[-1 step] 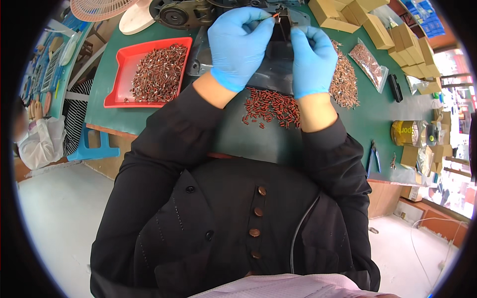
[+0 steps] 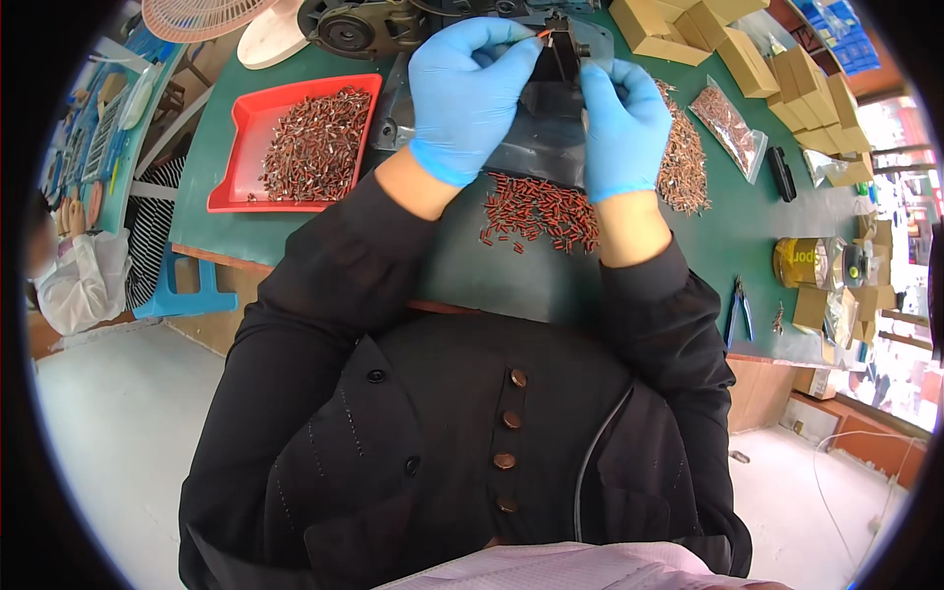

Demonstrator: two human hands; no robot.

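Both my hands wear blue gloves and meet at a small black fixture [image 2: 560,54] at the far middle of the green table [image 2: 472,265]. My left hand [image 2: 467,93] pinches a small red-orange part [image 2: 539,34] against the top of the fixture. My right hand [image 2: 621,128] grips the fixture's right side with curled fingers. Under my wrists a dark plastic sheet [image 2: 531,147] lies on the table. A loose pile of small red-brown cylindrical parts [image 2: 536,211] lies just in front of it.
A red tray [image 2: 236,138] of the same parts sits at left, another pile [image 2: 685,157] and a clear bag of parts [image 2: 726,120] at right. Cardboard boxes [image 2: 747,59], pliers [image 2: 739,313] and a yellow tape roll [image 2: 804,262] lie right. Another person [image 2: 84,280] sits far left.
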